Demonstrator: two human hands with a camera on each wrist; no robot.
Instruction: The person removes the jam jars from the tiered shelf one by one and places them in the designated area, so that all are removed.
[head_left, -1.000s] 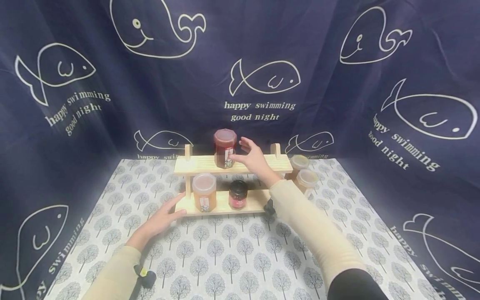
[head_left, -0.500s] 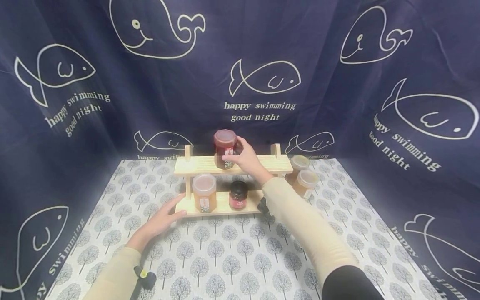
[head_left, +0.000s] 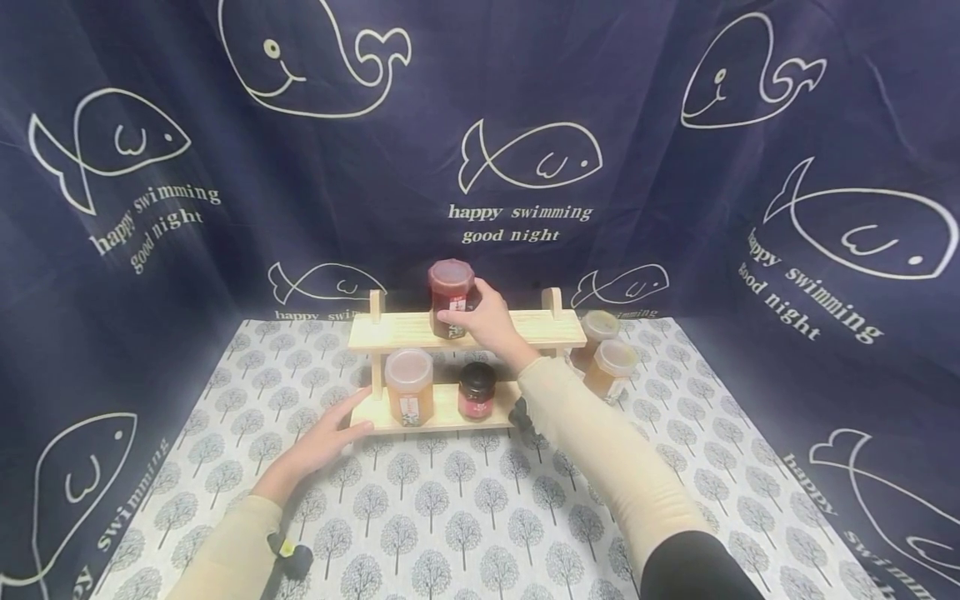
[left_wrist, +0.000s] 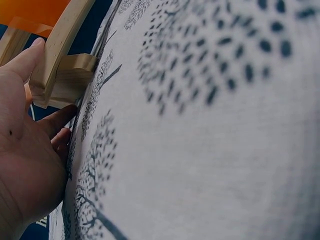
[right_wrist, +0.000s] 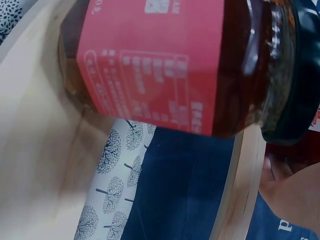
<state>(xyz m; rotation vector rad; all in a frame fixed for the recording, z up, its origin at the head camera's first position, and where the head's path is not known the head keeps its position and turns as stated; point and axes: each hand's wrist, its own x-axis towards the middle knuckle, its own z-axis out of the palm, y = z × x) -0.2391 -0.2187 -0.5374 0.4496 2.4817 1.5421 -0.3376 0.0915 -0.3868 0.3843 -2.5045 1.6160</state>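
Note:
On the top board of a two-tier wooden shelf (head_left: 540,329) stands a jar of dark red jam (head_left: 450,287) with a pale lid. My right hand (head_left: 491,321) grips this jar from its right side, thumb across the front and fingers going behind. In the right wrist view, the thumb side of the hand (right_wrist: 295,195) shows past the upper board, at the right edge. My left hand (head_left: 322,437) holds the left end of the lower board. Its thumb lies at the front corner, and the other fingers are partly hidden beyond the wood in the left wrist view.
The lower board carries an amber jar (head_left: 409,387) at left and a small black-lidded jar (head_left: 477,390) with a red label mid-board. Two more amber jars, one nearer (head_left: 613,367) and one behind (head_left: 600,323), stand right of the shelf, on the tree-print tablecloth (head_left: 450,525).
My right hand has moved left onto the red jar, its thumb sliding across the front and its fingers closing around the side. The left hand and the shelf stay in place.

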